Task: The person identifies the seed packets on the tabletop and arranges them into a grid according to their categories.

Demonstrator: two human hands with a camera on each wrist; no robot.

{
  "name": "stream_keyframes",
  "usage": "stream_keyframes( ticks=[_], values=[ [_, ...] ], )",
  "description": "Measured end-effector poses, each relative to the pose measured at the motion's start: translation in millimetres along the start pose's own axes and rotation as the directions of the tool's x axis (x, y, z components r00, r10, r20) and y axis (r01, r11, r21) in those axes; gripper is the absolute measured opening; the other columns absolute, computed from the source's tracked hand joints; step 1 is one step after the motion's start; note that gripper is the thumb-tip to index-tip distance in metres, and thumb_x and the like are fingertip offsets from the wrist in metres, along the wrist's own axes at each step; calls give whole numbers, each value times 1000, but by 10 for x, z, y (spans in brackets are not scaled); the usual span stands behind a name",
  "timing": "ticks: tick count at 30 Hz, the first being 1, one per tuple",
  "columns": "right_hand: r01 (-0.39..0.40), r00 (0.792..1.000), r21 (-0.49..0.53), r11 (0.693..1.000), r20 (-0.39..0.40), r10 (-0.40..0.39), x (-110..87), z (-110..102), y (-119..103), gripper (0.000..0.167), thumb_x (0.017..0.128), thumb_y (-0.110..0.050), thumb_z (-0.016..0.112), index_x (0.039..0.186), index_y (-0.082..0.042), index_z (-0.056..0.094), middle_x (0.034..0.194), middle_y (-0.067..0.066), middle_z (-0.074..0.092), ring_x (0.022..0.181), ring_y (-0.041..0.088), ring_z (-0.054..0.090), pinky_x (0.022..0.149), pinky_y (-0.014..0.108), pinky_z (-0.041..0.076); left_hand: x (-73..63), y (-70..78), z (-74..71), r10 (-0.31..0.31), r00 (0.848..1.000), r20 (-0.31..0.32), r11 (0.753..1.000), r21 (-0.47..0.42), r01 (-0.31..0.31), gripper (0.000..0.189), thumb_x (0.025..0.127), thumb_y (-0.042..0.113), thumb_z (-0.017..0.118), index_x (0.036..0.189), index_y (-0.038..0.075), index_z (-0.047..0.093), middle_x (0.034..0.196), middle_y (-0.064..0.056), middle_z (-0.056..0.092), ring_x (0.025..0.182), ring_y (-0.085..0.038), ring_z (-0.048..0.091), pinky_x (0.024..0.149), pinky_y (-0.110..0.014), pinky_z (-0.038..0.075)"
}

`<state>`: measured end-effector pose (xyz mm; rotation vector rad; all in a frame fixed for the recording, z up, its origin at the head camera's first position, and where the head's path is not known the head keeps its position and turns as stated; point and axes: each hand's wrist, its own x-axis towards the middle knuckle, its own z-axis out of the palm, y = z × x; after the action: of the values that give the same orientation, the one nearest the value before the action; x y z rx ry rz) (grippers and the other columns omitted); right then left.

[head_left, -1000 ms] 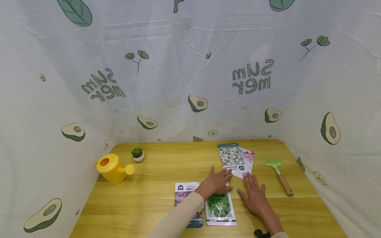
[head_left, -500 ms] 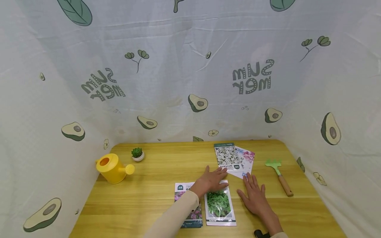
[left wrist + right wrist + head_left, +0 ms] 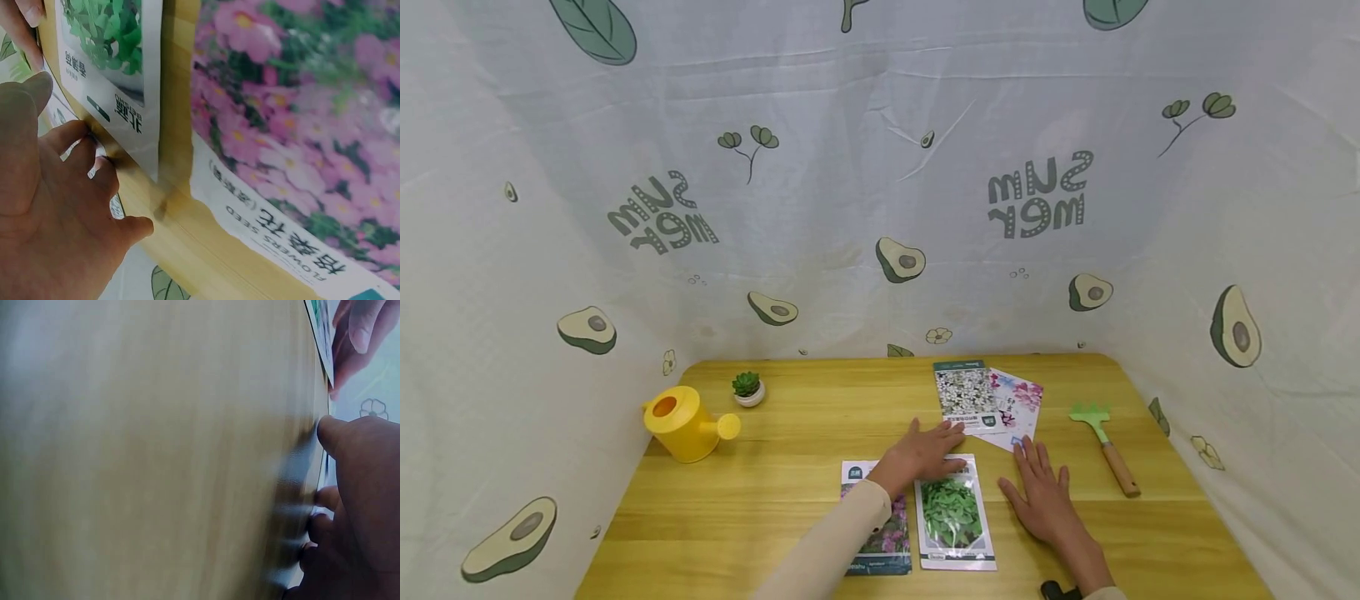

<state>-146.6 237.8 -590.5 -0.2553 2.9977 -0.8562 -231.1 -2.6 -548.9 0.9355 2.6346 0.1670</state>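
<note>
My left hand (image 3: 921,454) reaches over the table with its fingers spread, fingertips at the lower edge of a seed packet with white flowers (image 3: 966,392). That packet overlaps a seed packet with pink flowers (image 3: 1024,400). The right hand (image 3: 1047,504) rests on the wood, fingers extended, fingertips at the pink packet's bottom corner. Below my left palm lies a green-leaf seed packet (image 3: 951,512). A seed packet with purple-pink flowers (image 3: 887,546) is partly covered by the left sleeve; the left wrist view shows its printed front (image 3: 281,150) close up.
A yellow watering can (image 3: 688,429) stands at the table's left edge, and a small potted succulent (image 3: 748,390) behind it. On the right lies a green hand rake (image 3: 1105,450) with a wooden handle. A printed white cloth (image 3: 880,183) surrounds the table (image 3: 760,500).
The left hand has moved left, and the white-flower packet has slid left with it, uncovering more of the pink-flower packet. My right hand has stayed in place.
</note>
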Motion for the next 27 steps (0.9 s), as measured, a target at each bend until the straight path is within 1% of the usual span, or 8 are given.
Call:
stream_keyframes(
  ticks=[6,14,21,27],
  values=[
    [5,1000,-10,1000,-16,-5,-8,7,-3,75,110,-33,62,160,16,35,170,38,22,156,62,15,114,90,5,-53,-71,3,0,1000,-3,1000,-22,0,61,115,50,44,171,24,36,178,10,25,164,-9,23,134,-56,19],
    [-3,1000,-4,1000,-2,3,-10,-10,-26,76,109,-32,63,160,16,33,170,38,20,157,62,14,114,90,4,-126,-165,-1,-8,1000,1,998,-58,8,59,116,46,44,170,23,37,179,9,24,164,-11,22,134,-56,19],
    [-2,1000,-14,1000,-1,1,-8,-3,-13,75,110,-32,61,160,16,33,170,38,20,157,61,14,115,90,5,-203,-228,-3,-18,1000,-24,996,-90,15,60,116,47,45,170,22,38,178,7,26,164,-12,23,134,-57,19],
    [-3,1000,-23,1000,1,3,5,7,-8,75,110,-32,62,161,15,33,171,38,20,157,61,15,115,89,5,-270,-293,-6,-21,999,-27,995,-101,19,59,116,47,44,169,23,39,178,7,26,164,-13,24,134,-58,17]
  ],
)
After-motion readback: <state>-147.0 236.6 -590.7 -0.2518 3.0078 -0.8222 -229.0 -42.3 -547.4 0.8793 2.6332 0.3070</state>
